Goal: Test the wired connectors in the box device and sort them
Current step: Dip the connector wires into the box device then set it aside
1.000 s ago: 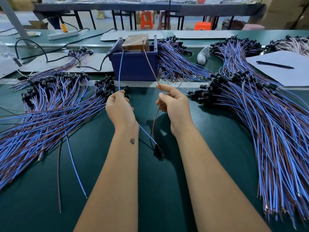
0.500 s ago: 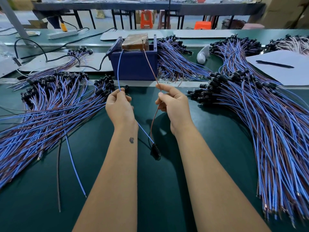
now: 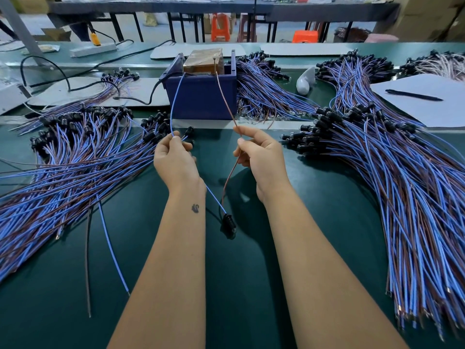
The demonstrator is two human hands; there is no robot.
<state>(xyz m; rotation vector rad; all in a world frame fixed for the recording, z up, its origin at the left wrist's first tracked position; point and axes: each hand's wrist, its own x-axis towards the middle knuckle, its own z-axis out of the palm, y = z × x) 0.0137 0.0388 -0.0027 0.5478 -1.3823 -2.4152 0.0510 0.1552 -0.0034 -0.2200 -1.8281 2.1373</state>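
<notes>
Here, the left hand [image 3: 175,159] pinches the blue wire [image 3: 175,102] and the right hand [image 3: 261,159] the brown wire [image 3: 224,96]; both run toward twelve o'clock into the box device [image 3: 201,96], black connector [image 3: 227,224] dangling at six.

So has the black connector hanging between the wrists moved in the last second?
Barely, if at all. The black connector hangs about where it was relative to the blue box device, between the two wrists; any shift is too slight to call.
</notes>
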